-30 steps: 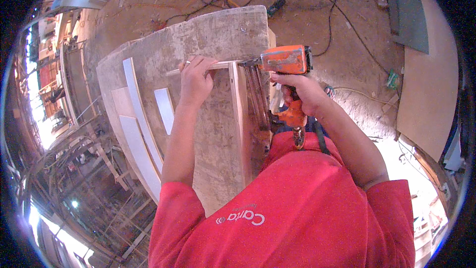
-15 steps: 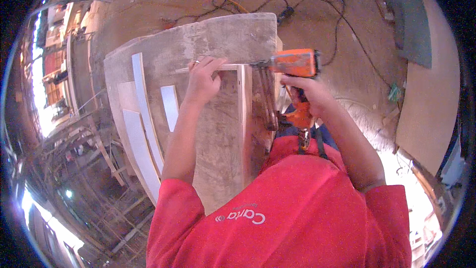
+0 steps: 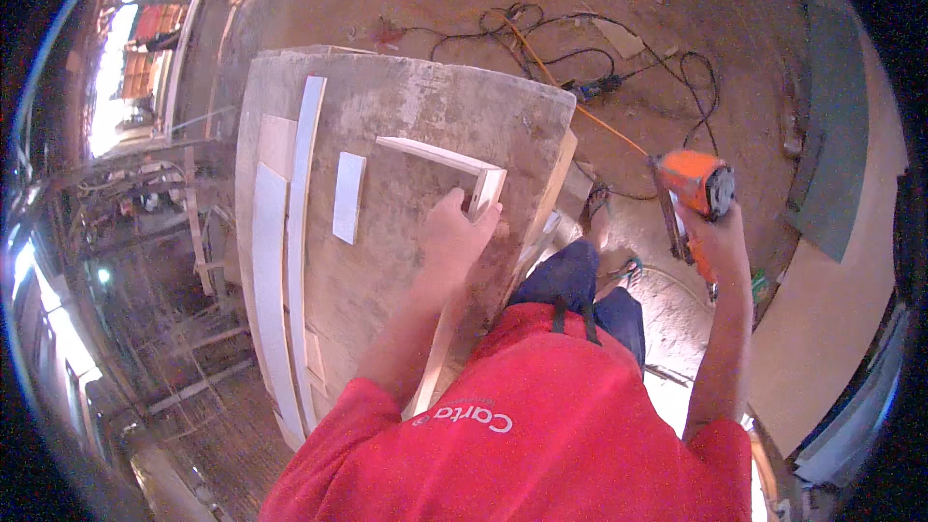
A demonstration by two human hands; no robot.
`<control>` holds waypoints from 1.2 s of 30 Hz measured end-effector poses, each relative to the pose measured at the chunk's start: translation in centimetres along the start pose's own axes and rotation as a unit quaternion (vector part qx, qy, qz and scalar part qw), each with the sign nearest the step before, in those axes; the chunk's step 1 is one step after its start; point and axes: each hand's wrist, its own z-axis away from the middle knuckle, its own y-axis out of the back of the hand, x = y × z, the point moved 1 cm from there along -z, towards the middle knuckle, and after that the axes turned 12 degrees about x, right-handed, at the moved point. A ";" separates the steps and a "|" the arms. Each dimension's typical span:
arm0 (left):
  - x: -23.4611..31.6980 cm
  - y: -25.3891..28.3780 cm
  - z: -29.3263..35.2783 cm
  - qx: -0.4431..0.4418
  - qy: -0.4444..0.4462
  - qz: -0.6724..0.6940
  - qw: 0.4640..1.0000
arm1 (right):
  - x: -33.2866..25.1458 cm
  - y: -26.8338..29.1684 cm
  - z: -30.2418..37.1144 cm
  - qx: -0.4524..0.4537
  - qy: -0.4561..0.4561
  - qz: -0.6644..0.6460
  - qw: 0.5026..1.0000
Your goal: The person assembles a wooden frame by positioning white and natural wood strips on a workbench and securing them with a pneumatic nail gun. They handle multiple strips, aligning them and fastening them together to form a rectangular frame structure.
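My left hand [image 3: 452,240] is closed round a long wooden strip [image 3: 491,188] close to its far end, thumb and fingers on either side. At that end a second, shorter wooden strip [image 3: 430,152] meets it at a corner and reaches leftward over the worktable [image 3: 416,97]. Out to the right, off the table's edge, my right hand [image 3: 717,232] grips an orange nail gun [image 3: 691,179] by its handle. The gun is clear of the wood. A short white-faced piece [image 3: 350,195] lies left of the corner.
Long white-faced strips [image 3: 307,135] lie along the table's left side. On the floor beyond are a tangled black cable [image 3: 580,24] and an orange hose [image 3: 619,129] running toward the nail gun. Large panels [image 3: 836,329] stand at the right.
The nail gun has swung away from the wooden corner to the right with my right hand. My left hand has shifted from the short strip to the long strip near the corner.
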 end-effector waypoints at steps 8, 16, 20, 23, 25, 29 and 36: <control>-0.6 -3.0 -1.4 -0.023 0.035 0.013 0.999 | 4.3 2.9 -3.5 -0.004 -0.153 0.033 0.988; -0.6 -3.5 -0.9 -0.099 0.119 0.056 0.986 | -1.7 1.7 -11.6 -0.003 -0.044 0.006 0.999; 2.6 1.9 -1.3 -0.090 0.133 0.087 0.983 | -7.5 1.6 -16.5 -0.132 -0.068 0.071 0.986; 2.8 4.2 -0.2 -0.160 0.219 0.082 0.959 | -11.3 0.9 -18.9 -0.239 -0.134 0.007 0.962; 4.6 5.7 0.6 -0.129 0.231 0.045 0.963 | -13.1 -0.6 -20.7 -0.303 -0.133 -0.087 0.940; 6.2 7.4 2.2 -0.021 0.181 0.078 0.980 | -15.5 -3.7 -22.2 -0.399 -0.087 -0.086 0.909; 9.2 9.6 3.2 0.015 0.206 0.037 0.978 | -16.5 -13.4 -18.9 -0.599 -0.046 0.037 0.799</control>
